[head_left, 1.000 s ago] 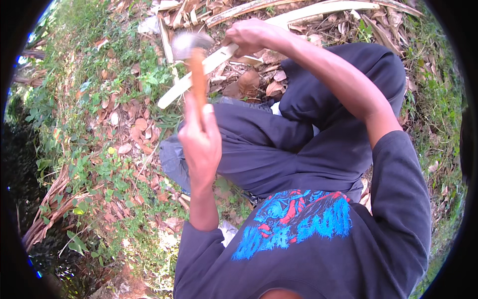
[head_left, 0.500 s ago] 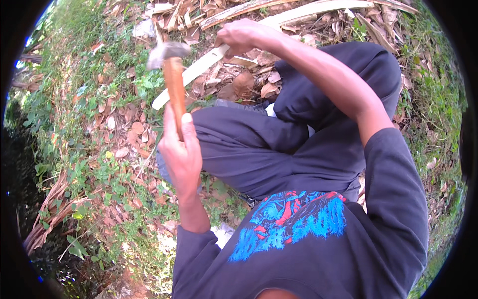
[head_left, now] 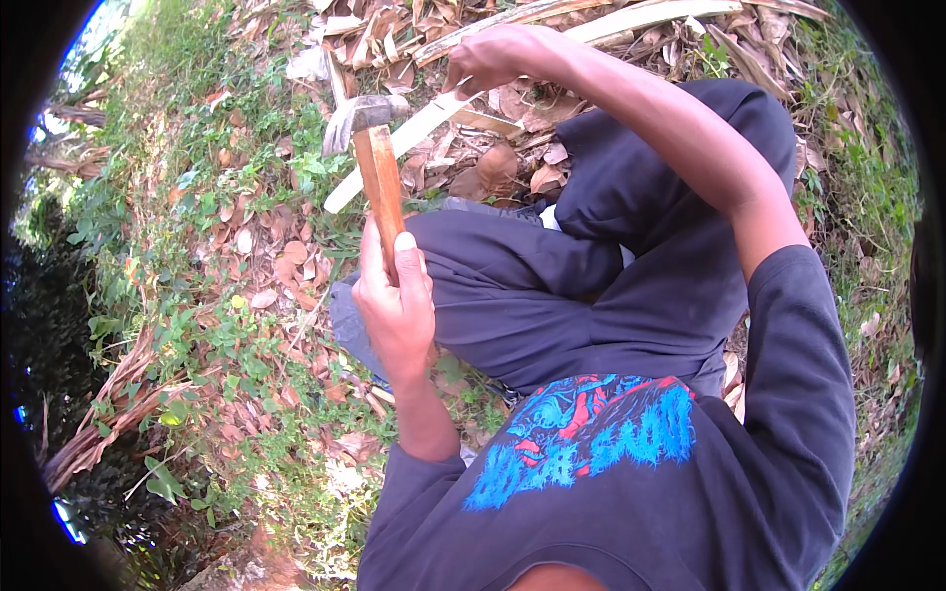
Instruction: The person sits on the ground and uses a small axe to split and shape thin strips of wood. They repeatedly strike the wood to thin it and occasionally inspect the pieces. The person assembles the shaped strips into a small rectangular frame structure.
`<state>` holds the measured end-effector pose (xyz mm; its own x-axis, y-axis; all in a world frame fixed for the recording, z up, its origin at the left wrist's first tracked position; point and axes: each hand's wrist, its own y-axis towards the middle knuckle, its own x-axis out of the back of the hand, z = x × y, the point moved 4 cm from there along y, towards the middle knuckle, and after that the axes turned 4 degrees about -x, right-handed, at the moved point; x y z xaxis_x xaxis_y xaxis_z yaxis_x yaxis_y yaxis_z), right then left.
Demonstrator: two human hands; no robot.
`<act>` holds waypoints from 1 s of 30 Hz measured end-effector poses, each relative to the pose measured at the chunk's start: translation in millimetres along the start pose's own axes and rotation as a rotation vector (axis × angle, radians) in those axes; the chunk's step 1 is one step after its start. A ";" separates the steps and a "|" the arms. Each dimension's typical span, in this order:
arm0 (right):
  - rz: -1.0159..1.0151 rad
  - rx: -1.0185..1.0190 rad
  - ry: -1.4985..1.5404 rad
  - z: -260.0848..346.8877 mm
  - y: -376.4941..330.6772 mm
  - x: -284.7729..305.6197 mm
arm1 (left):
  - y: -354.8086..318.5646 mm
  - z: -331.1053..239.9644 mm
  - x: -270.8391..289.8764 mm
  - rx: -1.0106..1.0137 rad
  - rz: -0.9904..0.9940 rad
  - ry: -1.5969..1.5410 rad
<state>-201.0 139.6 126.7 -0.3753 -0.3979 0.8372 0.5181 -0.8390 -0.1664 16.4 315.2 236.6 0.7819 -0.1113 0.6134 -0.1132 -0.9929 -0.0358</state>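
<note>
My left hand (head_left: 396,307) is closed around the wooden handle of a claw hammer (head_left: 382,177), thumb lying along the grip. The hammer stands nearly upright in the picture, its grey metal head at the top. My right hand (head_left: 491,57) reaches forward and grips the far end of a pale, flat wood strip (head_left: 409,133). That strip slants down toward the left and passes behind the hammer. Its near end pokes out left of the handle. Whether the hammer touches the strip cannot be told. The fingers of my right hand are partly hidden.
My crossed legs in dark trousers (head_left: 522,251) lie under my arms. Long split wood pieces (head_left: 655,18) rest on the ground at the far side. Dry leaves (head_left: 498,163) and wood chips cover the ground there. Green plants (head_left: 207,335) grow on the left, beside dry stalks (head_left: 108,419).
The whole scene has shifted slightly to the right in the picture. The hammer, blurred before, now looks sharper. Both hands keep their holds.
</note>
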 end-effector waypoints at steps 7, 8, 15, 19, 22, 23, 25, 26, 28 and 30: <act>-0.050 -0.073 0.091 -1.1 -16.0 -4.1 | 13.1 15.6 -6.9 -0.015 0.050 0.229; -0.043 -0.101 0.059 -0.1 -15.5 -3.8 | 12.9 11.2 -5.3 -0.029 0.039 0.232; -0.158 0.005 0.067 -15.3 -8.5 -15.6 | 23.6 -31.6 -4.6 -0.118 -0.065 0.177; -0.183 0.000 0.042 -7.4 -8.9 -12.7 | 30.8 2.9 -2.1 -0.067 0.031 0.457; -0.181 -0.001 0.016 -10.6 -7.8 -10.8 | 31.3 -26.5 15.5 -0.048 -0.089 0.249; -0.152 0.004 0.018 -10.9 -7.5 -11.3 | 29.8 -40.2 19.0 -0.139 -0.144 0.105; -0.140 -0.002 0.022 -16.4 -7.5 -10.8 | 32.8 -34.6 14.7 -0.135 -0.148 0.026; -0.151 -0.006 0.032 -17.4 -6.9 -14.5 | 34.9 -29.9 11.0 -0.134 -0.148 -0.014; -0.175 0.026 0.047 -6.6 -6.8 -14.0 | 32.8 -5.5 -5.6 -0.157 0.059 0.413; -0.163 0.041 0.084 1.2 -10.9 -9.1 | 32.1 5.7 -7.3 -0.234 0.050 0.555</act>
<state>-202.3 152.8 121.5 -0.5187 -0.2888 0.8047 0.4752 -0.8798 -0.0094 10.6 283.9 226.5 0.3429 -0.0571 0.9376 -0.3227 -0.9446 0.0605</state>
